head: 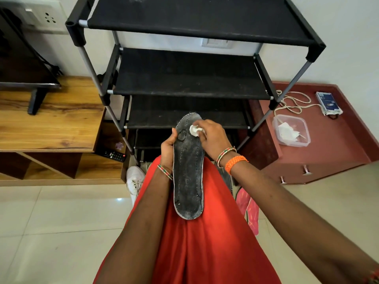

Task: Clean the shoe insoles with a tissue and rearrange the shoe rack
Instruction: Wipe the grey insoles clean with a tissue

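Observation:
A worn dark grey insole stands lengthwise over my red-clothed lap, toe end pointing at the rack. My left hand grips its left edge near the toe, thumb on top. My right hand pinches a crumpled white tissue and presses it on the insole's toe area, beside a dark wet spot. The black shoe rack stands right in front of me with bare fabric shelves.
A white sneaker lies on the tiled floor at the rack's left foot, pink slippers at my right. A clear plastic box with tissues sits on the maroon cabinet. A wooden TV unit with a remote stands left.

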Demonstrator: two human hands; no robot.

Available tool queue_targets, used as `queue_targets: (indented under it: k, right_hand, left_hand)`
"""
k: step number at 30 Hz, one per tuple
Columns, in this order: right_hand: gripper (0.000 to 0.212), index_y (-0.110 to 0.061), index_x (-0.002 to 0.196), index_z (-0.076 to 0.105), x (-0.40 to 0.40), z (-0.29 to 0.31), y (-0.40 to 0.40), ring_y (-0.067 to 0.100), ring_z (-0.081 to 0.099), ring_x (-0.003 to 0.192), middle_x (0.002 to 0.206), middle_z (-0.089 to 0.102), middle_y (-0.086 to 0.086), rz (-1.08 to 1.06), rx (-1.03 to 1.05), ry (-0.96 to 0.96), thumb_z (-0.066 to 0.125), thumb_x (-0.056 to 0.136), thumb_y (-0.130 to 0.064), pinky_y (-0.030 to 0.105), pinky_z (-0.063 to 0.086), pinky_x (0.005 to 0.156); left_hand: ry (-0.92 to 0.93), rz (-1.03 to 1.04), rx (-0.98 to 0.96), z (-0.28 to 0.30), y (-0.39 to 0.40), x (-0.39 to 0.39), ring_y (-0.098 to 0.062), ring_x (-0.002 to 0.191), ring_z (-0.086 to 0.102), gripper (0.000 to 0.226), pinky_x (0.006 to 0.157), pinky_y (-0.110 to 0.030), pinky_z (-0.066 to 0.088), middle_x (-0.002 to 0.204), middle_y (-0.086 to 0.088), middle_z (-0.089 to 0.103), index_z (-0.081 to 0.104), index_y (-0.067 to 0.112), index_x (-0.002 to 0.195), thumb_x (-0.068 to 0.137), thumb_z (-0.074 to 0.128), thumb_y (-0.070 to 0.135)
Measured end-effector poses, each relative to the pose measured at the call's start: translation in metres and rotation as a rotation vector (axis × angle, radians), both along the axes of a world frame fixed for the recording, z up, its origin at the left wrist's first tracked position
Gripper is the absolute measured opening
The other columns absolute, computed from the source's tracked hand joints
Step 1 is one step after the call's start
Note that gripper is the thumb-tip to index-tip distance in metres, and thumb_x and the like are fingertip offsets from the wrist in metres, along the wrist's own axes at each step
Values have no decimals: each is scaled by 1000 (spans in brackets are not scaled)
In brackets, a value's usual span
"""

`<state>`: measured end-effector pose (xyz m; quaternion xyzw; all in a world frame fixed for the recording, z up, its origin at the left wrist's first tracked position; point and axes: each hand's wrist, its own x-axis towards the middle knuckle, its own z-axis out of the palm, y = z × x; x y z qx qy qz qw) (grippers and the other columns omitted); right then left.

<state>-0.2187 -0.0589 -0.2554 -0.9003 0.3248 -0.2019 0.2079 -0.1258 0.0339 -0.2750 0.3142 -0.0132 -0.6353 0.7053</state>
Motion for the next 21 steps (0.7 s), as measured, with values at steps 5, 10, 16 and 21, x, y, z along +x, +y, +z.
queue_targets:
  k: [5, 10, 16, 21]
  right_hand:
    - [20, -10, 96, 74, 7, 5, 10, 18, 64, 85, 93, 70, 8, -133, 248, -15, 67, 79, -3, 13, 39, 71]
    - [17, -14, 96, 75, 5, -3, 42, 22, 65, 85, 90, 72, 10, -219, 272, -41, 69, 80, -12, 24, 51, 79]
    - [14, -7, 90, 75, 22, 9, 14, 25, 68, 85, 90, 73, 11, -390, 260, -187, 67, 79, -6, 31, 53, 79]
    - [14, -9, 92, 75, 11, 5, 21, 22, 66, 83, 87, 73, 11, -294, 283, -110, 70, 79, -10, 20, 47, 72]
  left_hand:
    - [-55, 89, 72, 4, 2, 2, -20, 74, 71, 57, 67, -28, 59, 81, -11, 73, 58, 4, 100, 100, 18, 45]
    - [-42, 221, 104, 4, 3, 4, -13, 55, 68, 53, 49, -20, 54, 60, -5, 69, 54, 6, 87, 102, 15, 39]
    - [62, 227, 77, 6, 10, -2, -21, 63, 70, 70, 53, -26, 57, 70, -10, 71, 69, 4, 80, 101, 16, 45]
    - [46, 292, 101, 8, 12, 3, -17, 62, 70, 57, 55, -24, 57, 68, -8, 71, 56, 4, 90, 101, 16, 42]
